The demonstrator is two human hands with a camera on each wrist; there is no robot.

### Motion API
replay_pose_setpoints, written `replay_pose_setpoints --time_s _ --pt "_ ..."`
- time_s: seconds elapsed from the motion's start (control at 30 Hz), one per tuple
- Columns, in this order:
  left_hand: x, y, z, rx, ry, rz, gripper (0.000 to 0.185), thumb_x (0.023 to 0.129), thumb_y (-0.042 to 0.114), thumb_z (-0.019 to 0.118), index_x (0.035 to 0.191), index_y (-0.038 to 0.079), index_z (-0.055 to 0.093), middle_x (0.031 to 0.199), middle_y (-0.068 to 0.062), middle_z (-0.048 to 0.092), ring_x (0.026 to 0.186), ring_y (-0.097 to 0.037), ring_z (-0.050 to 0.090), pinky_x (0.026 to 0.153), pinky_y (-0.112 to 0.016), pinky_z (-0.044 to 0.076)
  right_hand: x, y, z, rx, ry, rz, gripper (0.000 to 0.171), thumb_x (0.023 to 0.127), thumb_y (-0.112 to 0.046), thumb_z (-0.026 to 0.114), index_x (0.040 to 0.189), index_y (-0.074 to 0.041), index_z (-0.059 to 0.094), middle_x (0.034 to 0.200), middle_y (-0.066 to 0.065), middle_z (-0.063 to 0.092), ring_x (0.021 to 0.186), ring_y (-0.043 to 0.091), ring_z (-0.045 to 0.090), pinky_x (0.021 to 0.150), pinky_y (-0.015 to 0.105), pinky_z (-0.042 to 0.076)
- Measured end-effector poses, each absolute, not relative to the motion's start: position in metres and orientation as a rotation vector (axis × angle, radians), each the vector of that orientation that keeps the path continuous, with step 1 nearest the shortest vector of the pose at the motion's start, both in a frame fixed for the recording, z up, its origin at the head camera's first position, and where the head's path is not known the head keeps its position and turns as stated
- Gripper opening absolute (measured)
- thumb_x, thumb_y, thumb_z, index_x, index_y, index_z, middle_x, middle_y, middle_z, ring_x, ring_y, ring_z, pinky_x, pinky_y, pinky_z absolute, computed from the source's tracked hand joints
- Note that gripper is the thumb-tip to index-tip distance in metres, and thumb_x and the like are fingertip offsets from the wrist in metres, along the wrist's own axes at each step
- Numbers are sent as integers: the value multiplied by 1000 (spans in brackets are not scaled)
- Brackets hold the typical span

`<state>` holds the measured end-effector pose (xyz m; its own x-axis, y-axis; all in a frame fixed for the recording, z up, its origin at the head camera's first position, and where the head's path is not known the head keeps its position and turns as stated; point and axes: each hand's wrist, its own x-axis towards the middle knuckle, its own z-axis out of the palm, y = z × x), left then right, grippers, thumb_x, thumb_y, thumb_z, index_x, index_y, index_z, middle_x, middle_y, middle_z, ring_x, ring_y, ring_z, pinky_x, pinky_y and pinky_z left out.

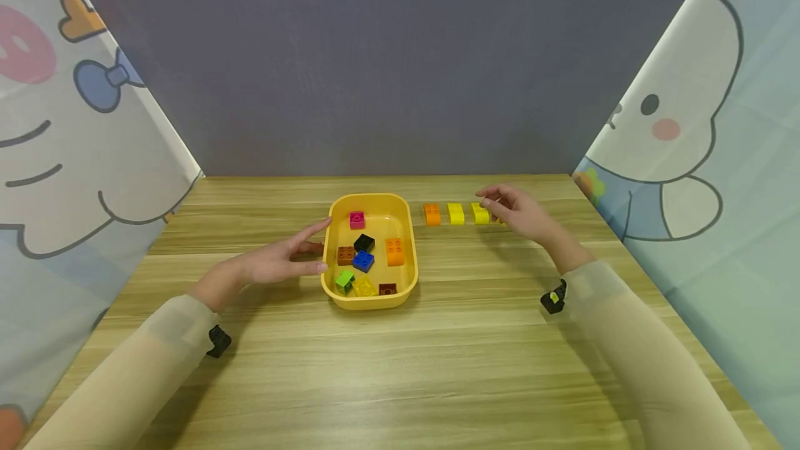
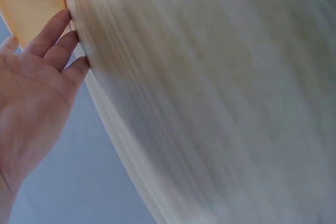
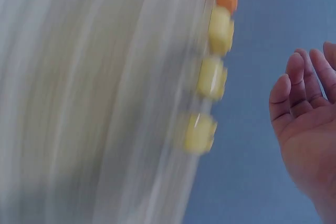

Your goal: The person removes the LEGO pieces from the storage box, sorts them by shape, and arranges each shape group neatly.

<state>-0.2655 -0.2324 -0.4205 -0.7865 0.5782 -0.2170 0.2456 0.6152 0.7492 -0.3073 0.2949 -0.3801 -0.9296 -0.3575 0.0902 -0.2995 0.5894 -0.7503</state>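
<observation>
A yellow plastic tub (image 1: 369,303) holds several building bricks. My left hand (image 1: 284,260) is at its left side, thumb and fingers spread along the rim. To the right of the tub, a row of bricks runs along the table: an orange brick (image 1: 432,214), a yellow brick (image 1: 455,214), another yellow brick (image 1: 479,214) and a third yellow brick (image 3: 199,133), mostly hidden by the hand in the head view. Over the right end of this row is my right hand (image 1: 520,217), its fingers loosely bent and nothing between them in the right wrist view.
Inside the tub are a pink brick (image 1: 357,220), a black brick (image 1: 364,242), a blue brick (image 1: 363,260), an orange brick (image 1: 394,252), a green brick (image 1: 344,280) and others. A dark grey panel (image 1: 387,68) stands behind the wooden table (image 1: 387,380), with printed cloths at both sides.
</observation>
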Motion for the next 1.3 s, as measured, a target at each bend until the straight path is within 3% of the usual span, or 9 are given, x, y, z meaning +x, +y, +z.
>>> replay_pose_setpoints --time_s 0.17,0.37,0.47,0.57,0.73,1.03,1.17,1.3 --pt "-264 -232 -419 638 2388 1035 97 107 52 69 177 40 4 173 -25 41 161 -52 37 126 -80 28 -301 254 -374 -695 2648 -1287 37 117 -29 56 148 -10 63 124 21 68 105 46 62 82 43 58" --pt "-264 -232 -420 640 2389 1041 98 106 51 70 177 40 4 173 -25 41 161 -52 37 127 -80 25 -303 206 -372 -867 2588 -1300 32 114 -24 61 141 -10 69 115 13 73 98 36 65 75 33 54" --pt "-264 -232 -420 644 2390 1042 97 107 51 69 177 40 3 173 -25 41 161 -52 36 127 -81 24 -307 186 -375 -970 2564 -1268 31 113 -21 64 140 -8 70 122 14 74 100 35 65 82 35 55" --pt "-263 -233 -420 636 2389 1043 97 107 52 69 177 41 3 174 -24 41 162 -53 35 126 -82 23 -311 168 -375 -1066 2536 -1198 30 111 -20 68 138 -9 73 131 14 73 107 32 63 94 46 56" --pt "-263 -233 -420 642 2388 1039 96 108 52 68 177 40 3 174 -24 40 162 -53 34 125 -83 24 -322 143 -372 -1178 2516 -994 24 109 -18 71 131 -16 79 137 6 72 130 33 62 117 60 47" --pt "-262 -233 -422 646 2391 1023 97 107 53 68 177 41 2 174 -24 40 162 -52 35 126 -83 23 -341 125 -380 -1150 2393 -714 27 106 -9 69 128 -18 82 140 -1 74 142 27 59 130 53 38" --pt "-263 -232 -421 650 2379 1034 97 107 52 69 177 41 2 174 -24 40 162 -52 35 127 -82 23 -343 123 -385 -1080 2351 -650 40 99 -1 64 129 -19 82 145 0 72 155 31 45 138 56 24" --pt "-265 -232 -420 656 2375 1041 98 107 50 69 178 39 2 174 -25 40 162 -52 35 127 -81 24 -341 120 -383 -1033 2377 -568 48 93 1 66 128 -28 82 148 -5 69 161 32 31 140 58 5"
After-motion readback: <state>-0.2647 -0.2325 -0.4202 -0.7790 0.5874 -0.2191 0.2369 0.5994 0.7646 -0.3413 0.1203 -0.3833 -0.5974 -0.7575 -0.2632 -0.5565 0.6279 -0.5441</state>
